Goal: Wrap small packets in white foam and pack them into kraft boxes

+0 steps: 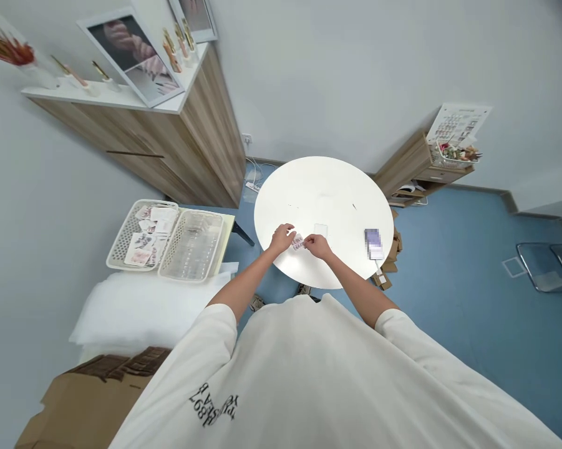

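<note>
1 small patterned card (298, 242) in the pinched right hand (317, 246), left hand (282, 239) alongside, grip unclear.

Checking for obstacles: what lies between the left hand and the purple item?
In the head view: the small patterned piece, then the right hand, then white tabletop.

A framed picture (133, 56) stands on the cabinet (210, 125) near gold-capped bottles (172, 59)

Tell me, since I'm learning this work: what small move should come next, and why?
Probably bring the small patterned piece to the clear item: the right hand seems to pinch the piece's edge, the left hand is beside it, and the clear item lies on the white table just beyond.
</note>
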Demonstrator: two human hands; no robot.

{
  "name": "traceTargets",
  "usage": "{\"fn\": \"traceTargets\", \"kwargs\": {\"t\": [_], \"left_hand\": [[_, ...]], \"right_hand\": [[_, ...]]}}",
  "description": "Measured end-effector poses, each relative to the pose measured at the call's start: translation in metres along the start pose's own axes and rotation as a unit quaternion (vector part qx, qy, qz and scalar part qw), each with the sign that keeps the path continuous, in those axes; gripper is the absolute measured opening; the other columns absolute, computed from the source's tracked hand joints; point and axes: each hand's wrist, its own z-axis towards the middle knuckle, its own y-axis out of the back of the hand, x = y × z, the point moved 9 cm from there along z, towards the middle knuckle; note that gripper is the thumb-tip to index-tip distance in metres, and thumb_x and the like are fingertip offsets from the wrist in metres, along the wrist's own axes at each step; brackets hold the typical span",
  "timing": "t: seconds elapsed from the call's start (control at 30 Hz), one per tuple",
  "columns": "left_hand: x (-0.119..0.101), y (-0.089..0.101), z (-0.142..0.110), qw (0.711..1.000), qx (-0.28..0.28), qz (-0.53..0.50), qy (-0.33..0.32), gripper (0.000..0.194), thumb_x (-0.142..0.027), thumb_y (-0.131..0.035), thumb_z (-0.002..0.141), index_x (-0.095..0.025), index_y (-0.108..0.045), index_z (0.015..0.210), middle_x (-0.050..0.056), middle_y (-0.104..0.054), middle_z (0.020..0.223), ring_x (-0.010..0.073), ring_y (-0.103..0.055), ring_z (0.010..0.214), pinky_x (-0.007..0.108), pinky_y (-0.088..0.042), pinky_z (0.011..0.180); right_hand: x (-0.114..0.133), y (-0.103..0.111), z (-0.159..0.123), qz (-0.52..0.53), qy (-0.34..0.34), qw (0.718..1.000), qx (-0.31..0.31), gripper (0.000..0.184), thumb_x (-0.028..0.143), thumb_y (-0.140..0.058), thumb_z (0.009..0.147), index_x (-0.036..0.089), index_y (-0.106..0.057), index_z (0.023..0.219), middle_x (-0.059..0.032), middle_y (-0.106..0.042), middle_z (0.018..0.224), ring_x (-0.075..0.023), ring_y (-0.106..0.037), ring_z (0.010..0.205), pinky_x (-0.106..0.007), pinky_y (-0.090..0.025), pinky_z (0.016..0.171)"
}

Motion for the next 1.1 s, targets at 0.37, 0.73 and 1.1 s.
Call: {"fn": "traceTargets", "kwargs": {"t": [0.37,0.73,1.1], "left_hand": [[0.038,-0.129,-0.009,0.976,0.090,-0.089,0.178,0.023,-0.022,-0.059,0.090,-0.019,-0.067,0.111,0.010,-0.071,0.118,0.0217,-0.066,0.108,0.033,-0.051,0.094],[0.039,-0.169,-0.006,0.965,0.136,-0.079,0.210,0.038,-0.020,-0.064,0.086,-0.020,-0.060,0.124,0.013,-0.058,0.145,0.0258,-0.059,0.128,0.036,-0.047,0.103],[0.061,-0.157,0.019,0.965,0.126,-0.049,0.227,0.036,-0.016,-0.062,0.085,-0.018,-0.062,0.120,0.014,-0.063,0.138,0.0245,-0.060,0.127,0.036,-0.046,0.103]], "right_hand": [[-0.142,0.052,0.000,0.148,-0.195,0.968,-0.050,0.007,0.027,-0.066,0.075,0.020,-0.067,0.075,-0.0006,-0.068,0.074,-0.0121,-0.057,0.063,-0.023,-0.045,0.059],[-0.177,0.043,0.019,0.062,-0.221,0.972,-0.047,0.013,0.029,-0.063,0.072,0.021,-0.072,0.075,-0.0027,-0.073,0.077,-0.0166,-0.066,0.072,-0.025,-0.052,0.064],[-0.185,0.045,0.022,0.090,-0.232,0.967,-0.046,0.031,0.022,-0.054,0.075,0.020,-0.077,0.096,-0.0046,-0.077,0.091,-0.0177,-0.070,0.085,-0.027,-0.055,0.076]]}}
